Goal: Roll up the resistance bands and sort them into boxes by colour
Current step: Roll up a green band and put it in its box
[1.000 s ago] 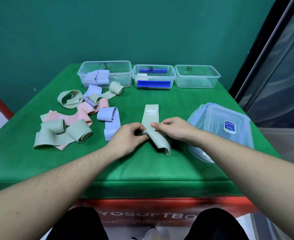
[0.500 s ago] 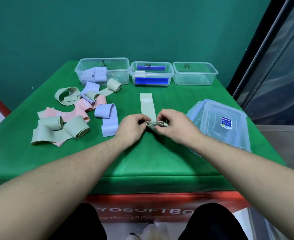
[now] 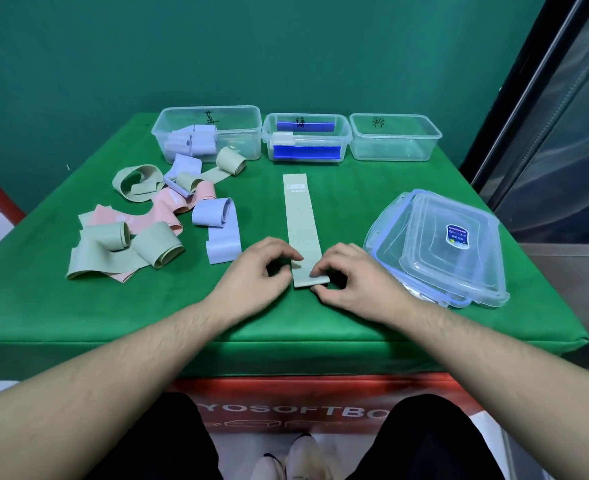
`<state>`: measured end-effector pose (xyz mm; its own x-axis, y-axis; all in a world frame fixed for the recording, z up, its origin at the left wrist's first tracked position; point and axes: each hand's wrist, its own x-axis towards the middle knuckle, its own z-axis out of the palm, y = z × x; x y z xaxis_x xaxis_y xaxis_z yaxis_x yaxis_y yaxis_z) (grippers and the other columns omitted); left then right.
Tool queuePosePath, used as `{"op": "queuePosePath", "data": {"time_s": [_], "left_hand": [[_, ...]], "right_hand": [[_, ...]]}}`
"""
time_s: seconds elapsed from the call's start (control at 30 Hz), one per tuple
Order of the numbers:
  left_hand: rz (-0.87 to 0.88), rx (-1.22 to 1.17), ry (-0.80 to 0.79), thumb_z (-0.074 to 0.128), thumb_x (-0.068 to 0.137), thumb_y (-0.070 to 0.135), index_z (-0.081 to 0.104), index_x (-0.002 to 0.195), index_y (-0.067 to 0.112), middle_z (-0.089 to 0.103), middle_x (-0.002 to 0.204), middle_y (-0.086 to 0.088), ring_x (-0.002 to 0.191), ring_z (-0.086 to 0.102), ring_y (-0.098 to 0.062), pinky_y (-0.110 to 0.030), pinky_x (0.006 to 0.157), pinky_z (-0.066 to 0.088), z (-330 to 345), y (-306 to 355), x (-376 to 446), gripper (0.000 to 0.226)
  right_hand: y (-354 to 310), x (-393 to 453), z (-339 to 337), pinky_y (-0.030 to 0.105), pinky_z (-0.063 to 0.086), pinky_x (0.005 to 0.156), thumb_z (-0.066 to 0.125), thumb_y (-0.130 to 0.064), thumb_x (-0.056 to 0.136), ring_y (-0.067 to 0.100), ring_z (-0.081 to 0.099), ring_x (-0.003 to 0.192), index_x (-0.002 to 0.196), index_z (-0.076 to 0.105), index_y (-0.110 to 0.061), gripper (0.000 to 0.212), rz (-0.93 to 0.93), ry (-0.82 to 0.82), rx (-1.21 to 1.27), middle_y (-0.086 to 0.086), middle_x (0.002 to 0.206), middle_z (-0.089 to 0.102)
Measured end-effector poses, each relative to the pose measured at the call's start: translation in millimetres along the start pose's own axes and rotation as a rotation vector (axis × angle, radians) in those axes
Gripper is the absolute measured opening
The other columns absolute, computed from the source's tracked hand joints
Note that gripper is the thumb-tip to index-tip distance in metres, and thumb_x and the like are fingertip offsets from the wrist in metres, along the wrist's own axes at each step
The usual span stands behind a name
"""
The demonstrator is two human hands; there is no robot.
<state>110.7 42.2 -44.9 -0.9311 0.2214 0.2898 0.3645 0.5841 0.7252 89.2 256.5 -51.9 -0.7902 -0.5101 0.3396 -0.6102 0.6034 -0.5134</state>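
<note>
I see a table draped in a matte green felt-like cloth (image 3: 390,327), its near edge padded and rounded, standing against a plain teal wall (image 3: 251,46); a dark glossy panel (image 3: 563,133) runs down the right side, and a red front panel with white lettering (image 3: 286,407) shows below the table edge. Along the far edge stand three clear rectangular plastic boxes with handwritten marks: the left box (image 3: 237,133) holds rolled lilac bands, the middle box (image 3: 341,133) shows blue strips through its wall, and the right box (image 3: 424,147) shows nothing inside. To my right lies a stack of clear lids (image 3: 459,251) with rounded corners, blue-edged, a small sticker on top. At left a loose heap of bands (image 3: 137,230) in sage green, pink and lilac lies curled and overlapping, thin, smooth and ribbon-like. In the middle a sage-green band (image 3: 301,223) lies flat and straight, pointing away from me, a small printed label near its far end. My left hand (image 3: 258,271) and right hand (image 3: 351,278) sit close together at its near end, fingers curled, fingertips pinching the band's near edge from either side against the cloth.
</note>
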Motion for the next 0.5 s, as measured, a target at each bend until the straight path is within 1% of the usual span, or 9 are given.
{"op": "queuePosePath", "data": {"time_s": [0.03,0.1,0.17,0.23,0.27,0.33,0.4,0.47,0.5], "left_hand": [[0.041,0.012,-0.015,0.063,0.083,0.019,0.07,0.098,0.023,0.063,0.104,0.012,0.104,0.059,-0.005,-0.019,0.095,0.042,-0.1,-0.1,-5.6,0.018],[0.111,0.054,-0.046,0.067,0.08,0.036,0.071,0.099,0.021,0.064,0.1,0.011,0.099,0.06,-0.008,-0.022,0.092,0.044,-0.3,0.3,-15.8,0.025],[0.157,0.102,-0.058,0.07,0.078,0.042,0.072,0.098,0.021,0.064,0.095,0.011,0.092,0.059,-0.008,-0.021,0.087,0.044,0.0,0.8,-21.8,0.03],[0.184,0.138,-0.059,0.073,0.078,0.04,0.074,0.097,0.022,0.066,0.091,0.012,0.087,0.058,-0.006,-0.017,0.082,0.042,0.0,1.2,-24.2,0.026],[0.179,0.141,-0.057,0.075,0.079,0.035,0.074,0.097,0.022,0.067,0.09,0.013,0.086,0.057,-0.005,-0.016,0.081,0.042,0.2,1.6,-24.9,0.022],[0.137,0.12,-0.028,0.078,0.081,0.024,0.075,0.097,0.022,0.069,0.088,0.013,0.085,0.057,-0.004,-0.017,0.08,0.043,0.9,3.0,-25.7,0.017],[0.089,0.078,0.004,0.079,0.08,0.019,0.074,0.097,0.022,0.069,0.087,0.015,0.085,0.059,-0.002,-0.018,0.081,0.045,1.4,4.4,-26.9,0.017],[0.061,0.031,0.017,0.078,0.08,0.015,0.074,0.096,0.021,0.069,0.088,0.015,0.087,0.061,-0.002,-0.018,0.083,0.046,1.8,5.3,-27.7,0.018],[0.049,0.007,0.026,0.077,0.08,0.013,0.074,0.096,0.021,0.07,0.089,0.014,0.088,0.062,-0.002,-0.019,0.084,0.047,2.2,4.5,-28.2,0.018]], "right_hand": [[0.9,-2.9,0.8,0.022,0.042,0.083,0.075,-0.028,0.08,0.008,0.051,0.09,0.095,0.072,-0.026,0.015,0.001,0.013,0.004,-0.014,0.093,0.061],[-1.4,-6.7,3.6,0.024,0.043,0.082,0.073,-0.031,0.082,0.01,0.052,0.088,0.093,0.074,-0.028,0.012,-0.004,0.041,0.023,-0.014,0.091,0.063],[-5.4,-8.8,6.4,0.022,0.042,0.08,0.069,-0.039,0.082,0.008,0.052,0.087,0.092,0.075,-0.029,0.015,-0.011,0.042,0.045,-0.017,0.088,0.062],[-9.0,-10.2,8.3,0.02,0.043,0.077,0.071,-0.038,0.082,0.004,0.054,0.085,0.092,0.075,-0.029,0.014,-0.01,0.015,0.073,-0.017,0.088,0.062],[-10.0,-11.2,8.7,0.019,0.043,0.075,0.074,-0.034,0.082,0.003,0.055,0.082,0.092,0.075,-0.029,0.011,0.002,0.003,0.103,-0.016,0.087,0.062],[-10.8,-12.2,8.0,0.019,0.042,0.067,0.078,-0.027,0.081,0.005,0.055,0.072,0.092,0.074,-0.03,0.013,0.057,0.002,0.199,-0.013,0.086,0.063],[-10.4,-12.5,8.1,0.023,0.042,0.062,0.079,-0.022,0.08,0.005,0.048,0.062,0.093,0.073,-0.029,0.015,0.114,0.019,0.296,-0.012,0.084,0.064],[-8.4,-12.7,9.4,0.029,0.041,0.06,0.076,-0.018,0.083,0.007,0.045,0.06,0.093,0.072,-0.027,0.014,0.143,0.036,0.348,-0.014,0.081,0.065],[-7.0,-13.2,10.8,0.03,0.04,0.06,0.074,-0.017,0.084,0.008,0.045,0.06,0.093,0.071,-0.027,0.014,0.153,0.037,0.36,-0.016,0.078,0.063]]}}
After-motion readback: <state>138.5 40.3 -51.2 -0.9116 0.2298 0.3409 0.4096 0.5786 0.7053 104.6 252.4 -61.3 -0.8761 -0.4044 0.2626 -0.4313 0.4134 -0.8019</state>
